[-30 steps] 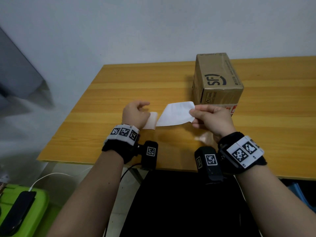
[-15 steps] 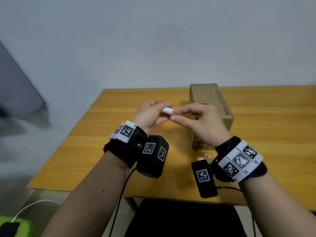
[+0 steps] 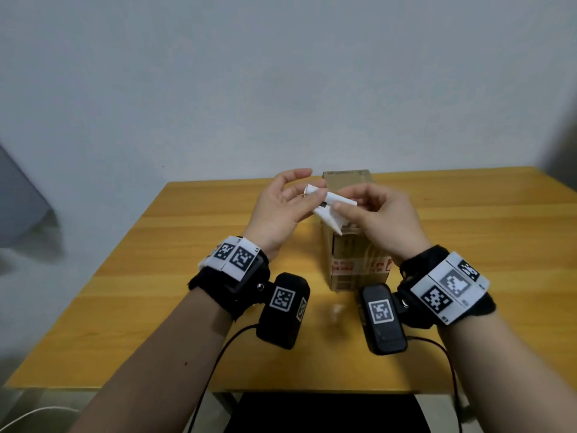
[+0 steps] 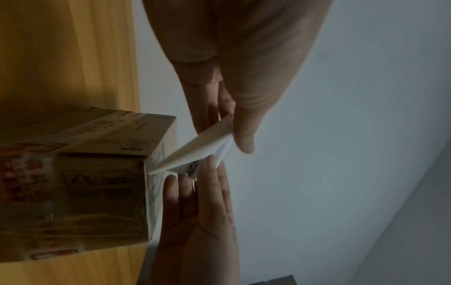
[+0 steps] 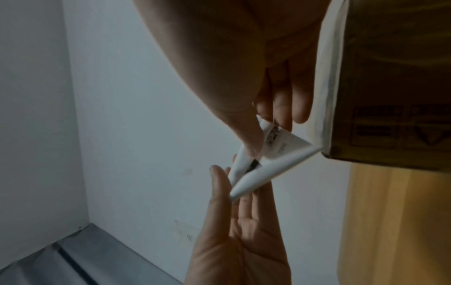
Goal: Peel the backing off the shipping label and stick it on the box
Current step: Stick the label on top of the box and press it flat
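The white shipping label [image 3: 335,200] is curled and folded over in the air, just in front of the top of the brown cardboard box [image 3: 356,267]. My left hand [image 3: 307,189] holds one end between thumb and nearly straight fingers. My right hand [image 3: 346,203] pinches the other end. In the left wrist view the label [image 4: 200,150] runs from my left hand [image 4: 234,135] down toward the box [image 4: 97,192]. In the right wrist view my right hand [image 5: 263,138] pinches the label [image 5: 275,160], whose black print shows, beside the box [image 5: 390,96].
The box stands upright on a yellow wooden table [image 3: 156,292] against a pale wall. A small translucent scrap [image 3: 337,310] lies on the table in front of the box. A black chair seat [image 3: 327,414] sits below the table's near edge.
Both hands rose from low over the table and came together in front of the box. The label, spread flat a second ago, is now curled and folded between them.
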